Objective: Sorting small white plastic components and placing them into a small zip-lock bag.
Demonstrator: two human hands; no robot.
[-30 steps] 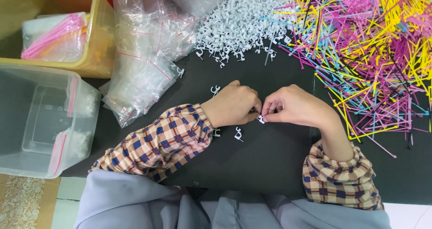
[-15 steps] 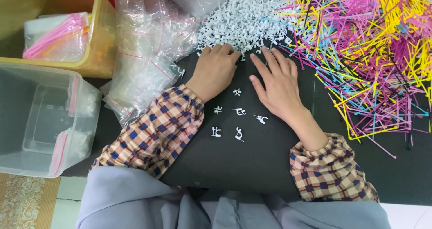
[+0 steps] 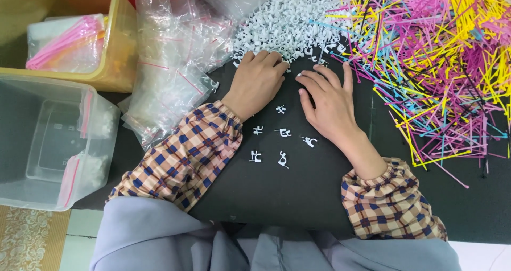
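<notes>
My left hand (image 3: 257, 80) lies palm down at the near edge of a heap of small white cable clips (image 3: 290, 23), fingertips touching the clips. My right hand (image 3: 329, 100) lies flat beside it, fingers spread and pointing toward the same heap. Neither hand holds anything that I can see. Several loose white clips (image 3: 281, 133) lie on the black mat (image 3: 298, 196) between my wrists. Both sleeves are checked in brown, blue and cream.
A heap of coloured cable ties (image 3: 436, 58) in pink, yellow and blue fills the right side. A pile of small clear zip bags (image 3: 170, 63) lies left of my arm. A clear plastic box (image 3: 50, 143) and a yellow bin (image 3: 112, 63) stand at the far left.
One second ago both hands were pinched together over a clip near the mat's middle. They have parted and reached forward to the clip heap, leaving loose clips behind.
</notes>
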